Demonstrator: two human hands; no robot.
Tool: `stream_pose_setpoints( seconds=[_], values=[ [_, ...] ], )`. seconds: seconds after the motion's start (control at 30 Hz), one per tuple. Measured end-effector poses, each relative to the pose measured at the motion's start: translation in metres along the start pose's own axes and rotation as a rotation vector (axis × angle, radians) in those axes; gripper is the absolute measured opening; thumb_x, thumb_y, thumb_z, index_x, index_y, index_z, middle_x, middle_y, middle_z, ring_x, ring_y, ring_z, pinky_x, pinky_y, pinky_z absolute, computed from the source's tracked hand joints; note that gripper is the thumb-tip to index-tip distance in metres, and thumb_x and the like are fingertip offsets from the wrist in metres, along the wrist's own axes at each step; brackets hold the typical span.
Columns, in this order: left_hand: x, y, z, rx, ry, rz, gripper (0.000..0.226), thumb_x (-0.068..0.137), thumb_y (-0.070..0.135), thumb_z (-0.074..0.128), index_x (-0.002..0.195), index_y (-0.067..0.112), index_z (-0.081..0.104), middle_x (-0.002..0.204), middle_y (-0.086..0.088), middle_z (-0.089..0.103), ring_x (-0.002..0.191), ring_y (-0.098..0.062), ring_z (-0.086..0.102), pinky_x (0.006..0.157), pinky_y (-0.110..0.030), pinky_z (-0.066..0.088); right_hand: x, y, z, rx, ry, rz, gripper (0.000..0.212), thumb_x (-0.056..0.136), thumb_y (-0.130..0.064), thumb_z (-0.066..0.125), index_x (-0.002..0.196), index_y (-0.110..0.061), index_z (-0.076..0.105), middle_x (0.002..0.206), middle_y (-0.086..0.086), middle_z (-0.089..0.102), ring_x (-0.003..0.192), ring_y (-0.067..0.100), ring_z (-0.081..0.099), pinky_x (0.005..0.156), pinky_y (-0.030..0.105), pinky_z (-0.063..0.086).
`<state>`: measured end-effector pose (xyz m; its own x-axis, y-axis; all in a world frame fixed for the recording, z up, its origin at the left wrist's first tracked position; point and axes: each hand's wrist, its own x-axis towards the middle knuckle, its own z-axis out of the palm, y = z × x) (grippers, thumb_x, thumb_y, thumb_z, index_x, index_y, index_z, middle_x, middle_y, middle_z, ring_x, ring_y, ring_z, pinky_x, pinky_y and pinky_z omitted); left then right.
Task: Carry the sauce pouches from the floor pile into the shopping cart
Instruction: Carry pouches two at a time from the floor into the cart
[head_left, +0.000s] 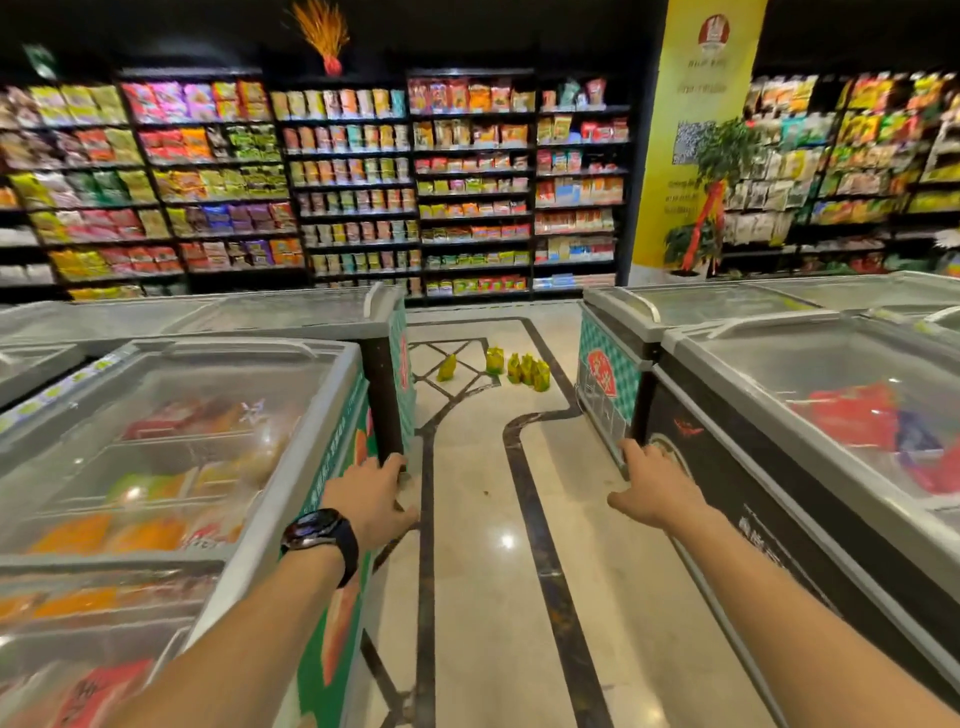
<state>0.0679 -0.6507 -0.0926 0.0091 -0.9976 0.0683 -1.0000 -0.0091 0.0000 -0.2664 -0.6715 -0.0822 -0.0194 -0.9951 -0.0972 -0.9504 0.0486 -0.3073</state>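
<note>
Several yellow-green sauce pouches (527, 368) stand upright on the tiled floor at the far end of the aisle, one pouch (447, 368) a little apart to the left. My left hand (375, 494), with a black watch on its wrist, reaches forward beside the left freezer and holds nothing. My right hand (655, 484) is stretched out near the right freezer's front, fingers loosely apart and holding nothing. Both hands are well short of the pouches. No shopping cart is in view.
Glass-topped chest freezers (171, 395) line the left and more freezers (810, 374) the right, leaving a narrow floor aisle between. Stocked shelves (467, 187) fill the back wall. A yellow pillar (696, 104) with a potted plant stands at the back right.
</note>
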Motion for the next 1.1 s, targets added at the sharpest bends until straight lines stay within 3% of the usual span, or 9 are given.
stream_pose_setpoints(
  seconds=[0.1, 0.2, 0.37, 0.53, 0.8, 1.1],
  values=[
    [0.075, 0.003, -0.001, -0.002, 0.014, -0.026, 0.071, 0.087, 0.058, 0.055, 0.146, 0.027, 0.03, 0.125, -0.002, 0.058, 0.108, -0.021, 0.059, 0.085, -0.034, 0.054, 0.082, -0.007, -0.005, 0.0, -0.012, -0.016, 0.084, 0.083, -0.037, 0.064, 0.152, -0.022, 0.018, 0.148, 0.012, 0.035, 0.13, 0.031, 0.044, 0.101, 0.044, 0.047],
    [0.143, 0.0, 0.001, -0.028, -0.002, -0.028, 0.061, 0.088, 0.057, 0.055, 0.137, 0.027, 0.036, 0.117, -0.001, 0.058, 0.102, -0.02, 0.058, 0.079, -0.03, 0.051, 0.16, -0.026, -0.011, -0.012, -0.032, -0.076, 0.085, 0.084, -0.037, 0.064, 0.153, -0.021, 0.017, 0.15, 0.014, 0.034, 0.134, 0.032, 0.04, 0.105, 0.042, 0.042],
    [0.262, -0.021, 0.029, 0.009, -0.044, -0.055, 0.068, 0.088, 0.06, 0.052, 0.145, 0.028, 0.031, 0.122, -0.001, 0.056, 0.108, -0.02, 0.057, 0.079, -0.03, 0.049, 0.288, -0.055, -0.006, -0.052, -0.052, -0.13, 0.077, 0.088, -0.034, 0.061, 0.151, -0.022, 0.02, 0.15, 0.014, 0.035, 0.132, 0.032, 0.043, 0.1, 0.041, 0.044],
    [0.416, -0.048, 0.047, -0.046, -0.035, -0.071, 0.074, 0.088, 0.06, 0.055, 0.149, 0.03, 0.027, 0.133, -0.002, 0.053, 0.121, -0.023, 0.055, 0.095, -0.038, 0.052, 0.422, -0.085, -0.003, -0.082, -0.054, -0.107, 0.08, 0.088, -0.035, 0.061, 0.153, -0.022, 0.017, 0.153, 0.013, 0.028, 0.134, 0.031, 0.041, 0.099, 0.041, 0.045],
    [0.621, -0.066, 0.057, -0.044, -0.082, -0.015, 0.076, 0.088, 0.062, 0.051, 0.15, 0.029, 0.024, 0.139, -0.007, 0.05, 0.124, -0.028, 0.052, 0.097, -0.041, 0.05, 0.608, -0.112, -0.022, -0.047, -0.056, -0.026, 0.081, 0.082, -0.037, 0.064, 0.15, -0.026, 0.021, 0.143, 0.012, 0.037, 0.126, 0.032, 0.046, 0.095, 0.044, 0.05],
    [0.873, -0.07, 0.099, -0.037, -0.098, 0.009, 0.075, 0.087, 0.061, 0.053, 0.149, 0.029, 0.026, 0.138, -0.006, 0.052, 0.119, -0.026, 0.058, 0.092, -0.04, 0.053, 0.878, -0.112, -0.008, -0.03, -0.1, -0.03, 0.087, 0.08, -0.045, 0.068, 0.15, -0.021, 0.023, 0.147, 0.016, 0.035, 0.131, 0.037, 0.042, 0.103, 0.047, 0.045]
  ],
)
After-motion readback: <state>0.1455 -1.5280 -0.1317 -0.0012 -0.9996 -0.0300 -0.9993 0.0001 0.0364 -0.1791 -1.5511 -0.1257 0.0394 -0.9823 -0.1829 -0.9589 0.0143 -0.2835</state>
